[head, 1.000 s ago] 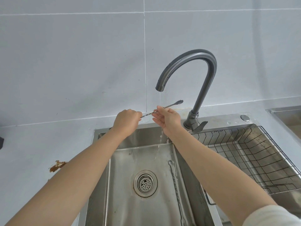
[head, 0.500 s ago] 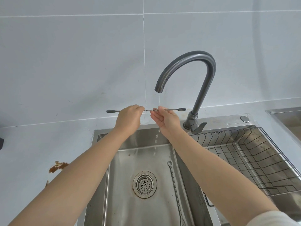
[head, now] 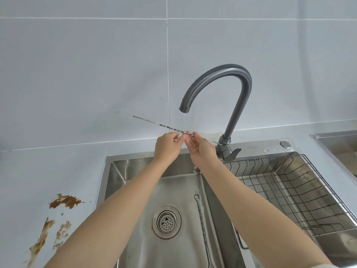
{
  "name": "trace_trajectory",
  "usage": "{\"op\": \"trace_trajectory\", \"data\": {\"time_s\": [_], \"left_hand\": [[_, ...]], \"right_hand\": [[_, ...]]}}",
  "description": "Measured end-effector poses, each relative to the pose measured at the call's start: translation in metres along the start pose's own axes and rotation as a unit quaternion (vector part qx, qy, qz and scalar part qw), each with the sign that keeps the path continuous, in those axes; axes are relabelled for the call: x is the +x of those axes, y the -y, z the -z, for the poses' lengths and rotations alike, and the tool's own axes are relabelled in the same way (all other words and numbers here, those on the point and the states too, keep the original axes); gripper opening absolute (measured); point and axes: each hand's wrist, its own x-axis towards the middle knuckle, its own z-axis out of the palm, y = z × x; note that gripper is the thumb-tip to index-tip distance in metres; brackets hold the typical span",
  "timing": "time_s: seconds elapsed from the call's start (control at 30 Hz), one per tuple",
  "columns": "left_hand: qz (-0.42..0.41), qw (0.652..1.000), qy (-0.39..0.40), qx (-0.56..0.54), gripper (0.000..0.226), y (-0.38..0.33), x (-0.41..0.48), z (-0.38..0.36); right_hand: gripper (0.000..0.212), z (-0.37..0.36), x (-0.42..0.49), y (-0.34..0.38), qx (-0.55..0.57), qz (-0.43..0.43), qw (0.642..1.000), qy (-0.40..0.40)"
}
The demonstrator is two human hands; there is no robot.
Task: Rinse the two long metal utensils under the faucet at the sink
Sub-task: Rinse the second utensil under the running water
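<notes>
So we've tipped the held utensil over again. A second ago its right end pointed up, then it sat level, and now the left end rides high toward the wall while the right end dips by the faucet base. The water has thinned to a bare thread, landing on the rod right between our hands. Our left hand pinches the rod with curled fingertips. The right hand pinches it just beside, palm turned up.

We reckon we're walking the stream along its length, so this one's probably nearly rinsed. It's thin shiny steel with a rope-like twist, likely slippery when wet.

The second utensil, same twisted kind, lies on the sink floor along the right wall, running back to front, not yet picked up. The basin is brushed steel with a round perforated drain mid-floor, and a wire basket sits over the right side.
</notes>
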Motion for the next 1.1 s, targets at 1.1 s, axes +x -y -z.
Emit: {"op": "trace_trajectory", "data": {"time_s": [1.1], "left_hand": [[0.001,0.993,0.079,-0.092,0.028,0.016,0.007,-0.015]], "right_hand": [[0.013,-0.006,0.018,0.006,-0.574,0.219,0.788,0.053]]}}
